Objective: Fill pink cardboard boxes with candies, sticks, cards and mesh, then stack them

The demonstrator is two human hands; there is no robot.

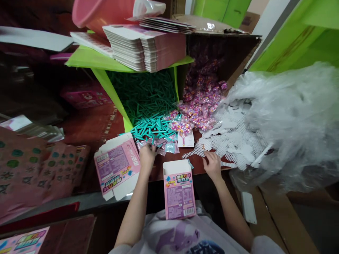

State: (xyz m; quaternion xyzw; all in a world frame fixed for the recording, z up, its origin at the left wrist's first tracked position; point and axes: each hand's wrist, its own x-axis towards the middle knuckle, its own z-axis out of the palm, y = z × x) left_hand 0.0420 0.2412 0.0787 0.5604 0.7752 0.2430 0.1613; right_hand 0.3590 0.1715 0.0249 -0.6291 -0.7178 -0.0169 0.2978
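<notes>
My left hand (pixel 147 156) is at the near edge of a pile of teal plastic sticks (pixel 156 127), by small flat packets (pixel 171 146). Its fingers are curled together, and what they hold, if anything, is hidden. My right hand (pixel 212 165) reaches to white perforated plastic sheets (pixel 233 141), fingers apart, fingertips at their left edge. Between my forearms a pink and purple printed box (pixel 179 192) stands against my body with its white flap up. Left of my left hand lie flattened pink cartons (pixel 118 169). Bags of colourful beads (pixel 196 109) are heaped beyond the packets.
A green bin (pixel 119 95) holds the teal sticks, with stacked folded cartons (pixel 127 49) on top. Beside it, an open cardboard box (pixel 233 53) spills the bead bags. A large clear plastic bag (pixel 296 123) bulges at right. A pink tub (pixel 106 14) stands at the back.
</notes>
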